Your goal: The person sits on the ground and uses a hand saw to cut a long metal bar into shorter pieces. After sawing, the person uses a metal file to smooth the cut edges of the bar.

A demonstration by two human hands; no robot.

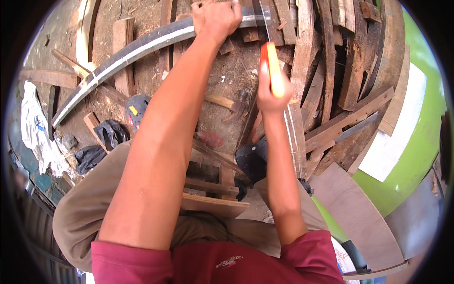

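Observation:
My right hand [273, 94] is wrapped round the orange and yellow handle of a hand saw [272, 66]. Its thin blade points away from me and crosses a long wooden plank [142, 45] near the plank's right end. The plank is dark grey with a white stripe along its edge, and looks bent by the lens. My left hand [216, 20] grips the plank just left of the blade, fingers curled over it; the fingertips are partly out of the picture. How deep the blade sits in the wood I cannot tell.
On the dirt between my arms lies a hammer [227, 102]. Stacked wood scraps [326, 61] fill the right side, beside a green surface with a white sheet [397, 128]. A white cloth [40, 128] and black plastic [111, 132] lie at left. A plywood piece [357, 213] is near my right elbow.

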